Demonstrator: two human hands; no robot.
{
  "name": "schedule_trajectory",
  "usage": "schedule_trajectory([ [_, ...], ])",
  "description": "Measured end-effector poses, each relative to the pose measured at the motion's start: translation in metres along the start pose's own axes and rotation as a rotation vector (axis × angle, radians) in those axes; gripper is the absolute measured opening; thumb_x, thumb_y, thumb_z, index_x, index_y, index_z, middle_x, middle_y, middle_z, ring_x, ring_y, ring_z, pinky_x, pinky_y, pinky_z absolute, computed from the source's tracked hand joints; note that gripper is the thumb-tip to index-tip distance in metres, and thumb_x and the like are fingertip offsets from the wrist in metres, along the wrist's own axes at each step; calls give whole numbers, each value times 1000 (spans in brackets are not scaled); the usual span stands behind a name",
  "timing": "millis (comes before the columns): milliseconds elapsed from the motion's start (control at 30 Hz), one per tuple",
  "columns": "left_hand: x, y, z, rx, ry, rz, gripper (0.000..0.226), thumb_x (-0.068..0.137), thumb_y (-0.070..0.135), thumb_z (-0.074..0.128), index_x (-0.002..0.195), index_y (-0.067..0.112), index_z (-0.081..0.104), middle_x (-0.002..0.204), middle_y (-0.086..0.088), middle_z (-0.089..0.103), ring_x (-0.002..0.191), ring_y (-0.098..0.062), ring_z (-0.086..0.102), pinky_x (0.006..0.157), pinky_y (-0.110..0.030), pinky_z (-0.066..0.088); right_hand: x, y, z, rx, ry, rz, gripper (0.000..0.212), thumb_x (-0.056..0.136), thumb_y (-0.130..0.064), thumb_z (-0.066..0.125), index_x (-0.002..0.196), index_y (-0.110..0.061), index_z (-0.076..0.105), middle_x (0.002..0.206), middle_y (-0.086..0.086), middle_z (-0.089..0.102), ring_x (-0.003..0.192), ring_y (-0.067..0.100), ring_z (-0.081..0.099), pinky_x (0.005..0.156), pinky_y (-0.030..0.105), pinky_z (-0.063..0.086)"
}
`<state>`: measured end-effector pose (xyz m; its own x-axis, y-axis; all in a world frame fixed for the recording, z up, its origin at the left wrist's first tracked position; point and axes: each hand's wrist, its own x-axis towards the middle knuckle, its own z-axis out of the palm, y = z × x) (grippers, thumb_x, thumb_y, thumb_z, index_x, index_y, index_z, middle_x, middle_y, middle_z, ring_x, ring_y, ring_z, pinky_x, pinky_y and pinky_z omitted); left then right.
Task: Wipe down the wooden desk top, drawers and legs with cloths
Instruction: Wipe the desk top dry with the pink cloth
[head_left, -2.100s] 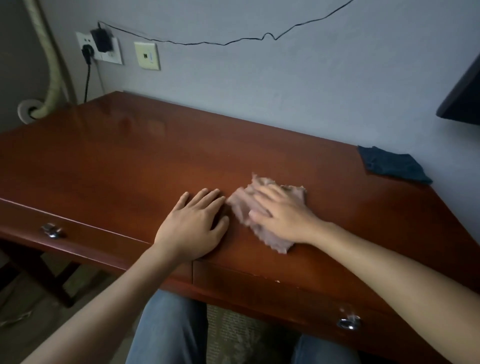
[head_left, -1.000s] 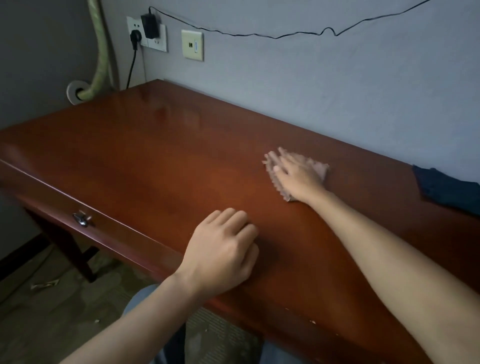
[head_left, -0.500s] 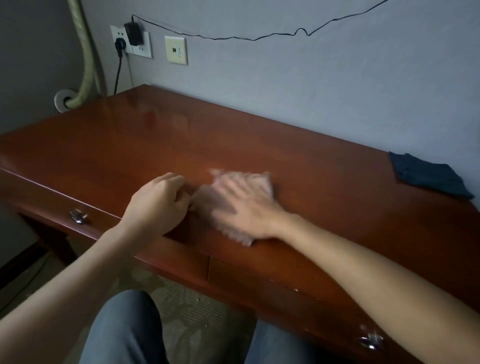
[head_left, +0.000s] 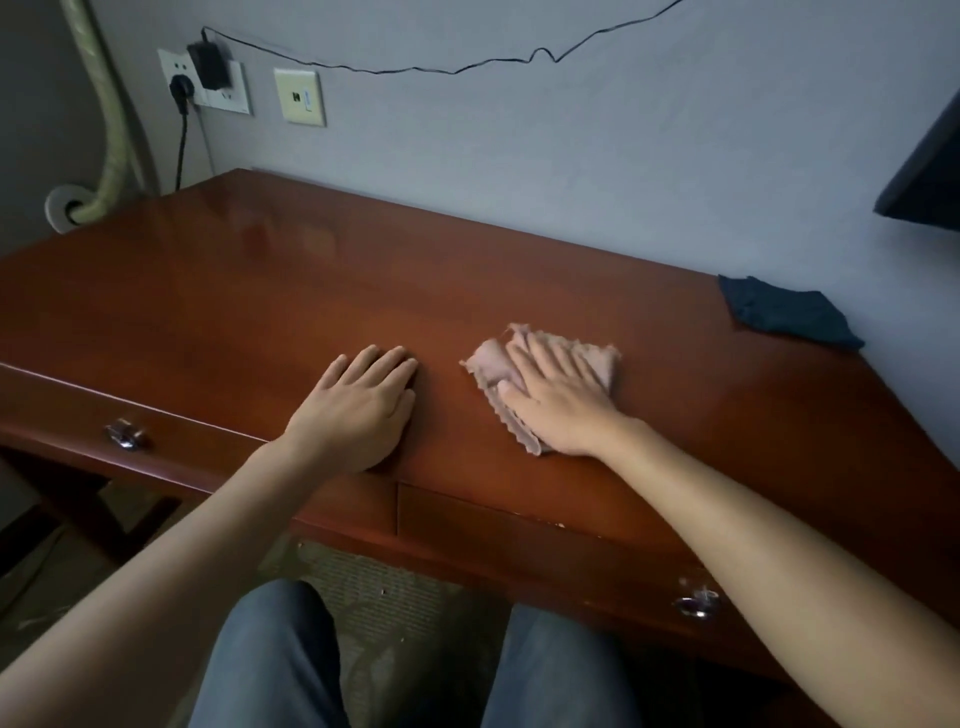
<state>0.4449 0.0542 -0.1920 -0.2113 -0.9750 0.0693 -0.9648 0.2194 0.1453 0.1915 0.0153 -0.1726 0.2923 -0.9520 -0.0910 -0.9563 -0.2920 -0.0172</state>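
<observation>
Desk top (head_left: 270, 312): reddish wood, set against a grey wall (head_left: 571, 156) bearing an outlet (head_left: 208, 78) and a thin cable (head_left: 441, 70). I saw a dark blue cloth (head_left: 787, 312) near the right rear corner. I observed the left hand (head_left: 358, 405) flat on the wood, fingers straight. The right hand (head_left: 558, 397), fingers spread, pressed a pink cloth (head_left: 491, 364) onto the desk, just beside the left.

2 cloths: pink (head_left: 545, 374) & dark blue (head_left: 787, 313); 2 drawer knobs (head_left: 124, 434); 1 desk (head_left: 260, 291).
</observation>
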Motion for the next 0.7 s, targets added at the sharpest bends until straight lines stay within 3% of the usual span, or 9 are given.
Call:
schedule_trajectory([
  [67,-2,1,1,3,-48,-31,75,101,68,8,165,30,10,173,9,2,159,-17,-3,129,-43,0,-5,-9,4,-17,-2,45,72,101,-66,4,162,-31,-10,168,-2,-23,156,28,-16,126,50,-9],
  [133,-4,3,1,31,-60,-42,93,86,82,-1,165,33,5,173,10,-3,159,-18,-7,128,-45,-3,-30,-38,11,-4,7,-119,74,101,-68,7,162,-29,-12,168,0,-24,155,30,-18,125,51,-10],
  [233,-4,3,1,67,-94,-39,105,74,86,-14,165,35,-2,173,10,-9,159,-22,-9,127,-52,-3,-65,-51,16,16,50,-369,78,100,-71,9,160,-30,-18,166,-7,-28,153,18,-26,123,43,-17],
  [300,-5,4,0,87,-113,-48,102,78,87,-14,165,35,-3,172,10,-10,159,-24,-10,126,-57,-2,-50,-16,13,5,40,-289,75,100,-72,7,159,-34,-19,164,-11,-31,153,17,-27,122,43,-19],
  [433,-5,5,-1,105,-106,-54,91,86,84,-4,164,37,-4,172,11,-10,159,-25,-11,124,-63,-3,-19,40,5,9,-15,147,76,96,-74,-2,157,-34,-24,165,-2,-32,154,30,-22,125,54,-9],
  [500,-5,4,0,116,-106,-50,94,82,87,-11,163,40,-7,172,11,-12,159,-26,-11,123,-64,-1,-36,18,13,-15,-18,20,74,99,-70,3,158,-33,-23,166,1,-30,154,34,-21,124,54,-10],
  [600,-3,6,1,140,-99,-33,100,71,85,-20,162,43,-11,172,11,-13,159,-27,-9,123,-65,1,-78,-12,18,24,19,-345,70,101,-70,10,160,-40,-13,166,-10,-28,153,21,-27,122,44,-20],
  [633,-3,5,0,140,-99,-33,100,70,85,-20,161,44,-11,172,10,-12,159,-27,-8,123,-65,2,-78,-4,18,19,22,-374,70,98,-74,10,159,-46,-9,165,-14,-28,152,17,-28,120,43,-22],
  [700,-4,6,-1,130,-103,-33,98,71,85,-20,161,46,-10,173,9,-9,159,-28,-7,123,-65,2,-62,30,14,50,10,-203,74,88,-84,-2,156,-56,-6,164,-16,-30,153,20,-26,120,47,-21],
])
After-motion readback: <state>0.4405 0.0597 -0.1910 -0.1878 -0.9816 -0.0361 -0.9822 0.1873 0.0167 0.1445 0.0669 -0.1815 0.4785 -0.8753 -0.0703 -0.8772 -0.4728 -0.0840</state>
